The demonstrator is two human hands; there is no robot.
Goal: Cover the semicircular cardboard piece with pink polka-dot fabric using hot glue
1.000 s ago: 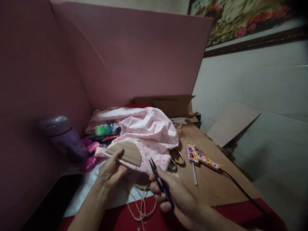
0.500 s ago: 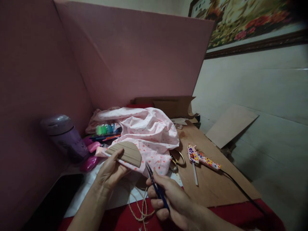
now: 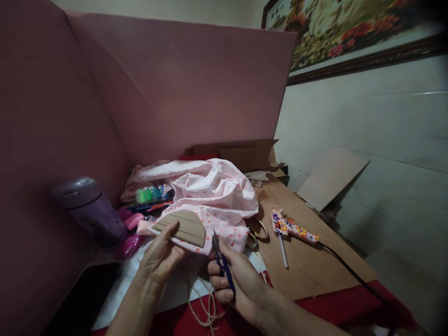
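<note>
A half-round piece of cardboard (image 3: 189, 228) lies on pink dotted fabric (image 3: 213, 186). My left hand (image 3: 163, 256) pinches both, thumb on top of the cardboard and fingers beneath the cloth. In my right hand (image 3: 238, 275) is a pair of blue thread snips (image 3: 224, 268), its dark blades pointing up and away from me. The blade tips are just right of the cardboard, in front of the fabric; whether they touch the cloth I cannot tell. Below the hands hangs or lies a loop of twine (image 3: 203, 315).
A flowered glue gun (image 3: 292, 228) with a cord rests on the cardboard sheet (image 3: 315, 275) at right. Gold-handled scissors (image 3: 259, 231) lie beside the fabric. A purple bottle (image 3: 94, 214) stands left, near a black flat object (image 3: 84, 298). Cardboard pieces (image 3: 241, 154) stand behind.
My right hand with the snips has shifted slightly left and up, closer to the cardboard's right edge. My left hand keeps its hold. The whole view has turned a little.
</note>
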